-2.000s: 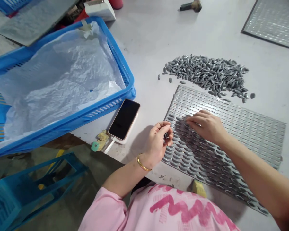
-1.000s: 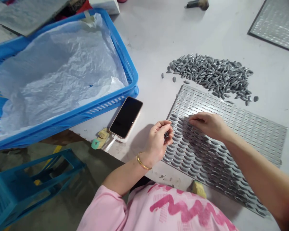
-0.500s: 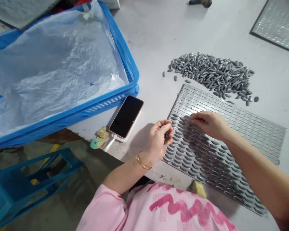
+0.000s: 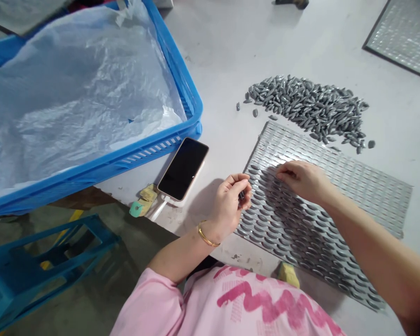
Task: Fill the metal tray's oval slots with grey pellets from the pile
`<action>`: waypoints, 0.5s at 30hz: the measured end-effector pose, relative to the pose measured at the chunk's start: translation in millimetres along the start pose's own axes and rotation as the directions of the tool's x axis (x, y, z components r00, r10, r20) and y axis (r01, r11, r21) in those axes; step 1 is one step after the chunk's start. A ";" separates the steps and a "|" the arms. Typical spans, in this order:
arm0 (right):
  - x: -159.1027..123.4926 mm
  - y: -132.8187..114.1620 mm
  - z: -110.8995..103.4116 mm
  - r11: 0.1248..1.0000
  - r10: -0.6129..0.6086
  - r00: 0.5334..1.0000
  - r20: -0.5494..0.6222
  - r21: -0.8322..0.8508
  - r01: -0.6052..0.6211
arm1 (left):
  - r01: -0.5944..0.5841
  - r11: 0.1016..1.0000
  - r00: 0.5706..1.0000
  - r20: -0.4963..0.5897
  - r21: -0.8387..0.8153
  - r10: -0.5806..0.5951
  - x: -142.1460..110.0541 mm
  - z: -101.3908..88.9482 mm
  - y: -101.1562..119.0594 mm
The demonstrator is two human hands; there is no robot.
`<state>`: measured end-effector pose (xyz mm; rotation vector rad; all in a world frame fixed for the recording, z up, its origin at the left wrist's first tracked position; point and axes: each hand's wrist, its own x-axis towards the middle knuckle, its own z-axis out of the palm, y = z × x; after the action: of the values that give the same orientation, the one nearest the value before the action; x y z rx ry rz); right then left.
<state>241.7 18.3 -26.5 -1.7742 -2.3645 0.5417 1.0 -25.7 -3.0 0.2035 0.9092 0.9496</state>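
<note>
A slotted grey tray (image 4: 367,186) lies slanted on the table, its near and left part filled with rows of oval grey pieces (image 4: 266,218). Over the tray's middle, my right hand (image 4: 303,179) is closed in a pinch, fingertips down at the slots; whatever is between them is hidden. My left hand (image 4: 233,198) is curled at the tray's left edge around small dark grey pieces (image 4: 241,195), partly showing between the fingers. Behind the tray spreads a heap of loose grey oval pieces (image 4: 311,105), with a few strays around it.
At the left stands a blue plastic crate (image 4: 192,93) lined with a white sheet (image 4: 101,88). A phone (image 4: 184,169) with a white cable lies beside it. A blue stool (image 4: 52,261) is below the table edge. Another framed panel (image 4: 406,37) lies at the far right.
Both hands stay in nearly the same place, still closed. The view has shifted very slightly; the heap and the tray look unchanged.
</note>
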 end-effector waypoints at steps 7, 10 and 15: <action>-2.0 -1.4 5.0 1.000 0.009 0.999 -0.035 -0.005 -0.009 | 0.006 1.000 1.000 0.024 0.003 -0.006 -0.3 3.2 -3.4; -4.2 -0.9 5.9 1.000 -0.017 0.999 -0.041 -0.004 0.017 | -0.001 1.000 0.999 0.041 0.009 0.001 -0.6 3.3 -5.0; -5.6 -1.4 5.5 0.999 -0.021 0.999 -0.024 -0.030 0.020 | -0.015 1.000 1.000 0.002 0.004 0.015 -1.9 1.4 -3.7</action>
<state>240.3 11.5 -30.5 -1.7566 -2.3836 0.4820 3.8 -29.0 -2.9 0.2149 0.9089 0.9610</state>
